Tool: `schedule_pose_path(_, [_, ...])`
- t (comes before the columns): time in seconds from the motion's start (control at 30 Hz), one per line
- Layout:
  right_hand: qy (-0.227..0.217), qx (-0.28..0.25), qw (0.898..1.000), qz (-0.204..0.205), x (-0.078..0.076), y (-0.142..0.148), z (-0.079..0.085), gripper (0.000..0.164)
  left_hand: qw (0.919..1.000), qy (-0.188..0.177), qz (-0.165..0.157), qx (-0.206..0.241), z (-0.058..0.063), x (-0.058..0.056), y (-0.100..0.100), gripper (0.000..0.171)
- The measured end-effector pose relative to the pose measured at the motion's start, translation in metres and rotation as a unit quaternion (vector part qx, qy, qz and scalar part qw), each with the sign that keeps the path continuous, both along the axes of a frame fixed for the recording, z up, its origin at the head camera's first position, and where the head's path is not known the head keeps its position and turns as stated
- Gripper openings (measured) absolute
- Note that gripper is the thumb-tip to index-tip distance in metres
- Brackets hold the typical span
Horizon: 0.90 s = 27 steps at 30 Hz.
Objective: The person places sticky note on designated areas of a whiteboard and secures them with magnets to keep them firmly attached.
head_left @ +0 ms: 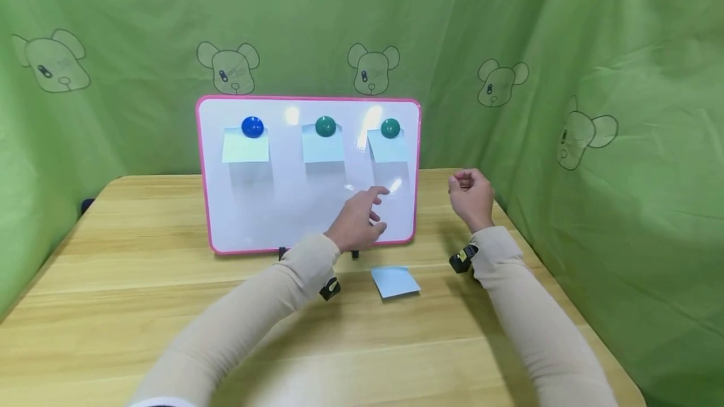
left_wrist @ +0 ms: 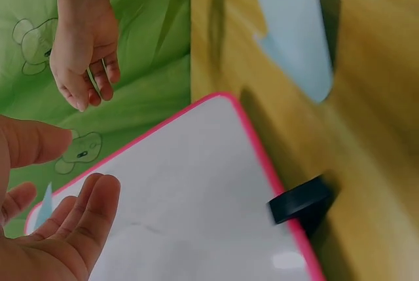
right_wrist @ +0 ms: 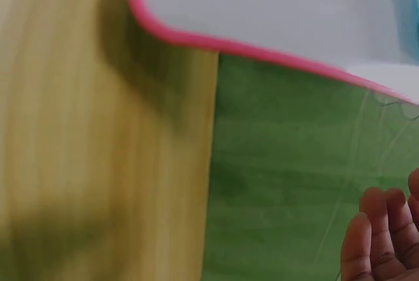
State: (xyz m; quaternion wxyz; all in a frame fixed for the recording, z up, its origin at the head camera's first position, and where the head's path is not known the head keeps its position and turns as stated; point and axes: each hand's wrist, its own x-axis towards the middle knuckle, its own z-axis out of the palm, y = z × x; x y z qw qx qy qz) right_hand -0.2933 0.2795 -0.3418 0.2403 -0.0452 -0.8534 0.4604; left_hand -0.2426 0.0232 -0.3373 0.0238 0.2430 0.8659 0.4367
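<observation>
A whiteboard [head_left: 283, 212] with a pink frame stands on the table. Three sticky notes hang on it: a left note [head_left: 245, 148] under a blue round magnet [head_left: 252, 127], a middle note [head_left: 323, 148] under a green magnet [head_left: 325, 126], and a right note [head_left: 390, 148] under another green magnet [head_left: 390, 128]. My left hand [head_left: 356, 218], fingers spread and holding nothing, is before the board's lower right. My right hand [head_left: 474, 198] is right of the board; its fingers [right_wrist: 383, 242] are loosely bent around nothing. A loose blue sticky note [head_left: 396, 282] lies on the table.
The wooden table [head_left: 141, 313] extends around the board. Black feet [left_wrist: 301, 201] support the board's lower edge. A green curtain [head_left: 317, 11] with bear-head drawings hangs behind and along the right side.
</observation>
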Motion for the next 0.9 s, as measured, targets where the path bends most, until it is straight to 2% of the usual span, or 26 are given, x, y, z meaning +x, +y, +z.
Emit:
schedule_pose_path(0.33, [-0.054,0.025,0.998,-0.030,0.015,0.026,-0.029,0.025,0.9992,-0.020,-0.012,-0.032,-0.032,0.010,0.003,0.066])
schedule_pose_path(0.47, [-0.091,0.045,0.995,-0.014,0.025,0.035,-0.040,0.025,0.9988,-0.036,-0.011,-0.031,-0.043,0.012,0.002,0.067])
schedule_pose_path(0.6, [-0.134,0.081,0.988,0.013,0.036,0.044,-0.049,0.028,0.9986,-0.038,-0.006,-0.036,-0.049,0.012,0.001,0.067])
schedule_pose_path(0.73, [-0.171,0.107,0.979,0.033,0.043,0.053,-0.058,0.034,0.9974,-0.047,-0.011,-0.054,-0.053,0.014,0.001,0.068])
schedule_pose_path(0.9, [-0.192,0.140,0.970,0.046,0.050,0.060,-0.066,0.035,0.9945,-0.048,-0.022,-0.090,-0.060,0.018,0.003,0.069])
